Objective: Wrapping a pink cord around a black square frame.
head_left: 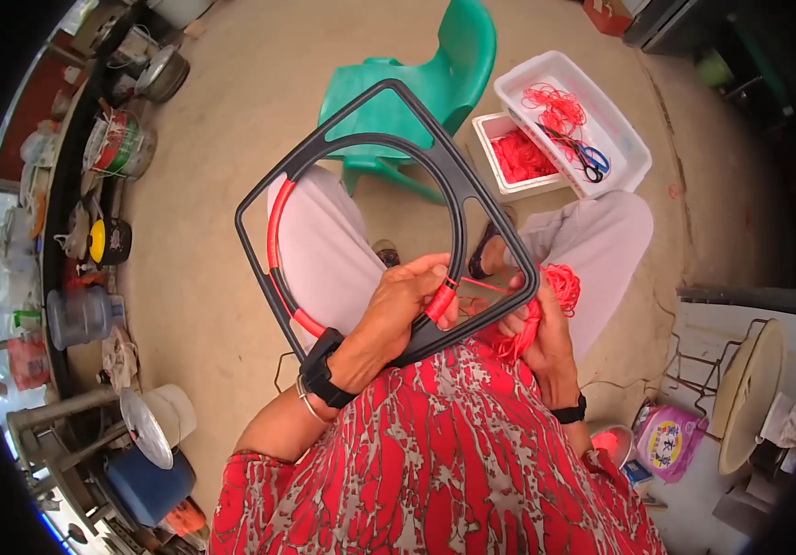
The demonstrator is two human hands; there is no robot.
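Observation:
A black square frame with rounded corners and a ring inside it (469, 178) lies tilted over my lap. Red cord winds tightly round parts of the ring, with one long red wrap (275, 227) on its left side. My left hand (407, 301) is closed round the ring's lower right, at a short red wrapped section (441, 302). A strand of cord runs from there towards my right hand (549, 344). Beyond the frame's corner, that hand is closed on a loose bundle of red cord (561, 285); some fingers are hidden behind cord and frame.
Ahead stands a green plastic chair (467, 55). To its right, a white tray (634, 153) holds red cord and scissors (592, 165), resting partly over a white box of red cord (499, 190). Pots and a water bottle (83, 316) line the left; a purple bag (671, 442) lies lower right.

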